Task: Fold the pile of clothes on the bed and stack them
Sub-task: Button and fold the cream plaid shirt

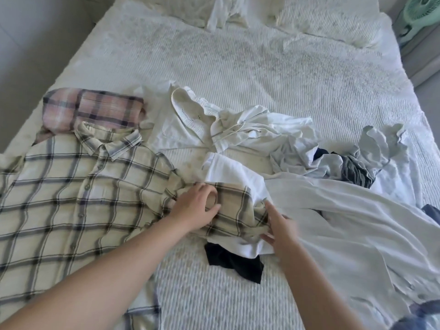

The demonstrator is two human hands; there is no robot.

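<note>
White ribbed bedding covers the whole work surface, seen from the foot end.

Nearest the camera, both forearms reach in over the bed. Left hand rests on the sleeve of the cream plaid shirt, fingers curled, thumb and forefinger forming a ring on the cloth; whether cloth is actually pinched cannot be confirmed. Right hand (slightly blurred) has fingers extended, fingertips touching the bunched cuff end of that sleeve, gripping nothing that can be seen.

Shirt lies spread flat, button side up, collar toward the far edge, body to the left; its sleeve lies over a white garment. Dark fabric pokes out beneath that garment.

Beyond, a folded pink plaid garment sits just behind the collar. Unfolded pile of white and pale blue clothes lies centre to right, a large white sheet-like piece trailing toward the near right.

Assessment: shirt fabric appears light, soft and limp; it will sag and wrinkle if lifted by one point. Best taken at the cuff and shoulder seam, sleeve folded across the body.

Far right, a green fan stands off the bed.
</note>
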